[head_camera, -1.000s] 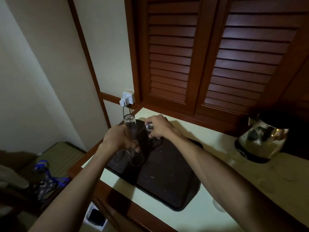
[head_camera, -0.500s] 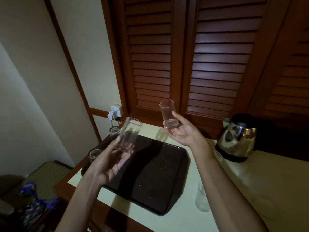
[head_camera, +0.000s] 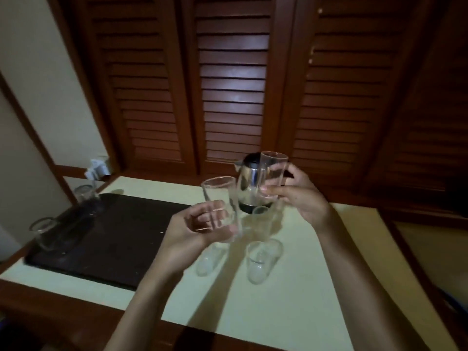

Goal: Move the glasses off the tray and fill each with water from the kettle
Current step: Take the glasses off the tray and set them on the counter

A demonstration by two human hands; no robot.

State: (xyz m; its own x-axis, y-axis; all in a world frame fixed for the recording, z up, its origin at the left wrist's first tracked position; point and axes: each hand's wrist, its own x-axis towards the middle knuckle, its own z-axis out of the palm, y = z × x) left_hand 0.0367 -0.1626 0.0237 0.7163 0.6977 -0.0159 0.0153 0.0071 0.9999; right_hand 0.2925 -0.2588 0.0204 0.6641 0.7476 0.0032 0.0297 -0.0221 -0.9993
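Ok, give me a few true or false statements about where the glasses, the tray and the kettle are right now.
1. Each hand holds a glass: true; left hand holds one glass, right hand another.
2. The tray is bare: false; two glasses stand at its left edge.
3. The kettle is lifted: false; it stands on the counter.
4. Glasses stand on the counter: true.

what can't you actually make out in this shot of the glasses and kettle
Head view only:
- Kettle: mostly hidden behind the two raised glasses; water level and handle not visible.
- Glass on the counter by the kettle's base: partly hidden behind the right hand.
- Two glasses on the tray: dim and blurred; contents unclear.
- Wall plug: too blurred.
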